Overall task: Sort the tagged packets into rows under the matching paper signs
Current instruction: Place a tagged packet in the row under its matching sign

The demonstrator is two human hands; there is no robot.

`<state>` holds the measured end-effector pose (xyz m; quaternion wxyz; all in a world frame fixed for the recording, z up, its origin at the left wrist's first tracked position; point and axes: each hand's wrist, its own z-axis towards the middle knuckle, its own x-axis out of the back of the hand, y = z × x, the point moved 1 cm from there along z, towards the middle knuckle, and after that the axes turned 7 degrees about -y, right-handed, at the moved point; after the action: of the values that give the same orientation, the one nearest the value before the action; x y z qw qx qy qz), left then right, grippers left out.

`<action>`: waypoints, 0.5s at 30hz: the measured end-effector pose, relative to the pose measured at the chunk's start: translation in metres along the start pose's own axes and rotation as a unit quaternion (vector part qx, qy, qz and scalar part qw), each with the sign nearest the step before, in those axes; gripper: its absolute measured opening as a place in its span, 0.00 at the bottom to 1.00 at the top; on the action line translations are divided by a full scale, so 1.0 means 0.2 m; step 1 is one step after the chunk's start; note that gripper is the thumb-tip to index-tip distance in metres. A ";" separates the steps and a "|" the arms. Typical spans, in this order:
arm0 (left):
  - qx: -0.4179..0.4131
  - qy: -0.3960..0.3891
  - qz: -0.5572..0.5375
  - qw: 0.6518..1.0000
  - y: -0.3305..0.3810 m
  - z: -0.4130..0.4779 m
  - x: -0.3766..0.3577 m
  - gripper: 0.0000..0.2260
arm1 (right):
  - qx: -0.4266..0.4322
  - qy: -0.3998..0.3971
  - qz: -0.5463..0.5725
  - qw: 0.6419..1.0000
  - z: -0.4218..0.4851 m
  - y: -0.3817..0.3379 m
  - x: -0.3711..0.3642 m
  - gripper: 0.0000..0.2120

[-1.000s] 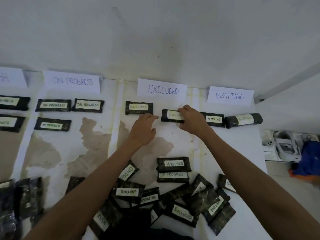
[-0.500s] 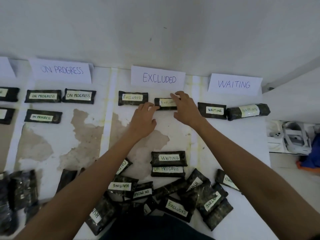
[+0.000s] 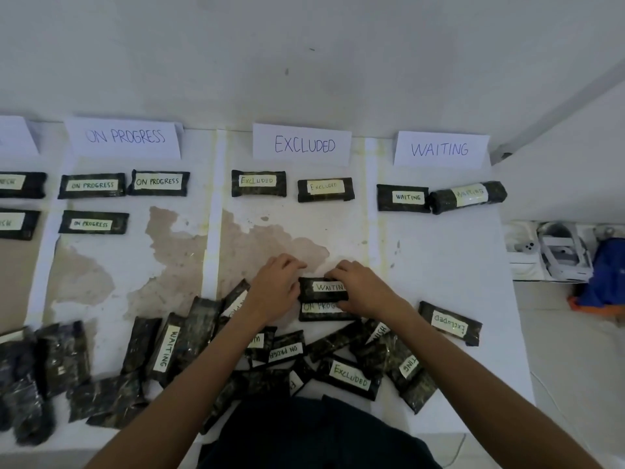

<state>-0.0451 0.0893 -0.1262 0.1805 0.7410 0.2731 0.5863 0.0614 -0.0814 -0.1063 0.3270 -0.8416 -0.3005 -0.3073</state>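
Up top, a plain white wall, scuffed here and there. Below it the white table – and look at that surface, peeled away to brown patches across the middle, with pale strips running front to back. Off the right edge, a white strapped device lies beside a blue bag with orange trim – both down on the pale floor.

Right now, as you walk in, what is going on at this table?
A person is sorting dark tagged packets under paper signs. The right hand grips the packet tagged WAITING at the far edge of the loose pile, with the left hand at its left end. Already laid out: three under the ON PROGRESS sign, two under the EXCLUDED sign, two under the WAITING sign.
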 end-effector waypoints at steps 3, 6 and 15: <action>-0.005 0.002 -0.004 1.000 0.04 0.00 0.00 0.16 | 0.000 0.019 -0.011 1.000 0.01 0.01 0.01 0.28; -0.018 0.014 -0.007 1.000 0.08 0.05 0.03 0.16 | -0.012 0.059 0.001 0.998 -0.02 0.07 0.09 0.27; -0.028 -0.044 -0.026 0.998 0.29 0.36 -0.01 0.19 | -0.151 0.146 -0.008 0.978 -0.13 0.53 0.30 0.24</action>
<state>0.0349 0.0462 -0.1117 0.2285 0.7534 0.2676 0.5555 0.1653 -0.1463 -0.0869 0.2341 -0.8247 -0.2066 -0.4716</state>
